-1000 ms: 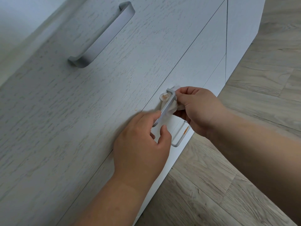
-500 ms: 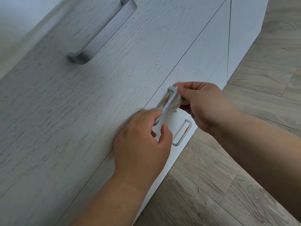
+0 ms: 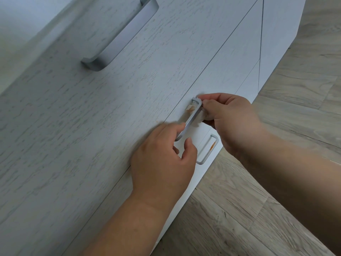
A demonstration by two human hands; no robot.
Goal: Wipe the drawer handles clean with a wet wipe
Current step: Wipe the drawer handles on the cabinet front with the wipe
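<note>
A white wood-grain drawer unit [image 3: 92,135] fills the left of the head view. My right hand [image 3: 228,119] pinches a white wet wipe [image 3: 198,118], stained orange-brown, around the upper end of the middle drawer's grey handle [image 3: 192,117]. My left hand [image 3: 162,157] grips the lower end of that same handle, fingers curled round the bar and thumb below it. Most of the wipe is hidden behind the bar and my fingers.
The top drawer's long grey handle [image 3: 121,36] runs across the upper left. The bottom drawer's handle [image 3: 207,149] shows an orange smear near its upper end. Wood-look floor [image 3: 276,182] lies to the right of the unit.
My right hand slid the wipe up to the handle's top end, then slightly back down it. My left hand kept its grip on the lower end.
</note>
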